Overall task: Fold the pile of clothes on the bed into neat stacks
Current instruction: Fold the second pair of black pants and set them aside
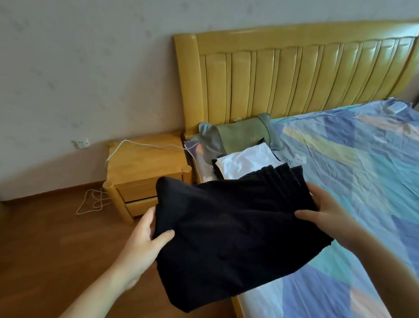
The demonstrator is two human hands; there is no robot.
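Note:
A folded black garment [234, 230] hangs in the air over the bed's near left edge. My left hand [147, 241] grips its left side, thumb on top. My right hand [328, 215] grips its right side, thumb on top and fingers underneath. Behind it, on the bed [374, 179], lies a folded white garment [245, 160] on top of a dark one [215, 168]. Further back, by the headboard, a green piece [243, 135] and a grey piece [209, 139] lie together.
The yellow wooden headboard [292, 79] stands against the wall. A wooden nightstand [143, 174] sits left of the bed with a white cable [92, 202] trailing to the brown floor. The blue patterned sheet spreads to the right.

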